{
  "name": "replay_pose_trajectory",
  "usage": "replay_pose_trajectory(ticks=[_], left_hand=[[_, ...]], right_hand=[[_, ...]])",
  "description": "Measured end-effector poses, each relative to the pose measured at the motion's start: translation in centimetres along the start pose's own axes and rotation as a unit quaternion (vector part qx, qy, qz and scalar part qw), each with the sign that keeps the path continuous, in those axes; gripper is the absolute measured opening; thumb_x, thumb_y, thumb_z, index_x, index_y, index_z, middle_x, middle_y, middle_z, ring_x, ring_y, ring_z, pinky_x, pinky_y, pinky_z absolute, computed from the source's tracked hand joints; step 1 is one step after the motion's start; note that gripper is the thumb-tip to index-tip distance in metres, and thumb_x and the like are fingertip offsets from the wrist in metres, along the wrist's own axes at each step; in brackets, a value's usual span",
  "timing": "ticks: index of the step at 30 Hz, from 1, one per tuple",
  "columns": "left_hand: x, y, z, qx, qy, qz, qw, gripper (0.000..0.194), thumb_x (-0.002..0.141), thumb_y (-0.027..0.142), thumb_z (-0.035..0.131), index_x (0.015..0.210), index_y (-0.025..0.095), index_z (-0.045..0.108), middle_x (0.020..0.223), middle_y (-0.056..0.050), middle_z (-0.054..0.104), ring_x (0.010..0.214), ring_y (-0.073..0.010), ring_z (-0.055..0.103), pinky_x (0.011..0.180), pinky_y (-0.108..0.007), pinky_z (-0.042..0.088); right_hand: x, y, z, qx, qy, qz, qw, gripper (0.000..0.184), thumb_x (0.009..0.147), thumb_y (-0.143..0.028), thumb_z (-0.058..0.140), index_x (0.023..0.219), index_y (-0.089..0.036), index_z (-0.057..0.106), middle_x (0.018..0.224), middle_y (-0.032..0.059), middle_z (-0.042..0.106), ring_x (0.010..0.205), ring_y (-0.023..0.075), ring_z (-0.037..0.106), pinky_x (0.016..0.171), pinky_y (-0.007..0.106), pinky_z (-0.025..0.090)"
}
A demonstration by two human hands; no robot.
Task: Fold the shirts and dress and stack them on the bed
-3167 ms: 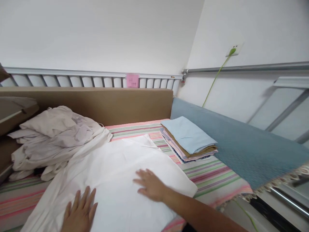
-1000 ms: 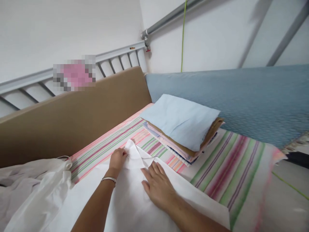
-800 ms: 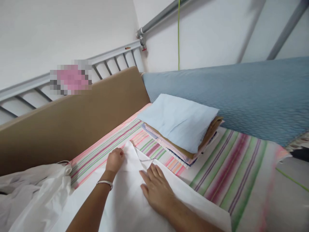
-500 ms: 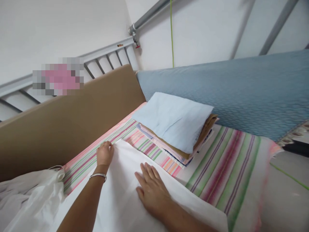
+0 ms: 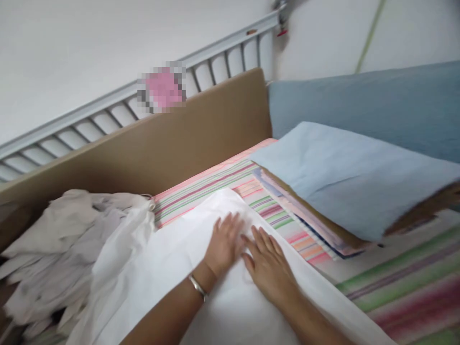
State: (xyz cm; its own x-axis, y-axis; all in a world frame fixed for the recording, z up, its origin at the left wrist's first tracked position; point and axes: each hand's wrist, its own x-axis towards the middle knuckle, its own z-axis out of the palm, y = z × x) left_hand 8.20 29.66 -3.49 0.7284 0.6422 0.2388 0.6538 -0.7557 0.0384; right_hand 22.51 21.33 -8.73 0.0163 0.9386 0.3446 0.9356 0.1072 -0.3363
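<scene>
A large white cloth point(image 5: 179, 249) lies spread over the striped cover in front of me. My left hand point(image 5: 223, 242), with a silver bangle at the wrist, rests on it with fingers stretched out, slightly blurred. Close beside it, my right hand point(image 5: 269, 268) lies flat on the same cloth, fingers extended. Neither hand grips anything. To the right of the hands sits a stack of folded cloths, topped by a light blue cloth point(image 5: 345, 177); brown, pink and navy edges show beneath it.
A heap of crumpled pale fabric point(image 5: 72, 244) lies at left. Behind stand a brown backrest point(image 5: 201, 139) and a blue-covered backrest point(image 5: 359, 105), with a white radiator point(image 5: 108, 120) beyond. The striped cover point(image 5: 395, 287) extends to the right.
My left hand has let go of the white cloth's far edge and moved right, next to my right hand. The view has swung left, showing more of the crumpled heap.
</scene>
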Motion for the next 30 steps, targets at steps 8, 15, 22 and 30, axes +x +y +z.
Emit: replay_pose_trajectory(ticks=[8,15,22,30], left_hand=[[-14.8,-9.0,-3.4,0.098,-0.054,-0.317,0.942,0.046,0.091,0.036,0.035,0.134,0.021,0.040,0.144,-0.012,0.035,0.134,-0.0277,0.028,0.105,-0.052,0.029],[-23.6,-4.5,-4.6,0.065,-0.085,-0.243,0.964,0.049,0.092,0.037,0.034,0.139,0.030,0.028,0.147,-0.004,0.030,0.137,-0.0214,0.023,0.109,-0.048,0.026],[-30.4,-5.1,-9.0,0.092,-0.043,-0.343,0.934,0.043,0.091,0.035,0.037,0.133,0.024,0.040,0.145,-0.007,0.035,0.137,-0.0206,0.022,0.109,-0.046,0.026],[-34.8,-0.5,-5.7,0.100,-0.048,-0.349,0.930,0.052,0.090,0.039,0.038,0.138,0.021,0.033,0.146,-0.011,0.031,0.135,-0.0266,0.025,0.106,-0.049,0.030]], right_hand=[[-0.2,-0.1,0.1,-0.073,0.031,-0.020,0.997,0.045,0.087,-0.037,0.037,0.128,-0.022,0.051,0.139,0.0090,0.044,0.130,0.0273,0.036,0.105,0.045,0.028],[-0.4,0.2,0.9,-0.117,0.022,-0.030,0.992,0.051,0.088,-0.041,0.029,0.129,-0.019,0.051,0.138,0.0121,0.044,0.130,0.0279,0.034,0.105,0.043,0.026],[0.0,0.5,0.7,-0.132,-0.011,-0.031,0.991,0.052,0.089,-0.043,0.029,0.130,-0.019,0.049,0.138,0.0134,0.044,0.129,0.0289,0.036,0.102,0.044,0.031],[-4.1,-2.6,-0.4,-0.094,-0.088,-0.181,0.975,0.050,0.090,-0.047,0.028,0.131,-0.026,0.046,0.142,0.0054,0.040,0.133,0.0236,0.031,0.106,0.047,0.026]])
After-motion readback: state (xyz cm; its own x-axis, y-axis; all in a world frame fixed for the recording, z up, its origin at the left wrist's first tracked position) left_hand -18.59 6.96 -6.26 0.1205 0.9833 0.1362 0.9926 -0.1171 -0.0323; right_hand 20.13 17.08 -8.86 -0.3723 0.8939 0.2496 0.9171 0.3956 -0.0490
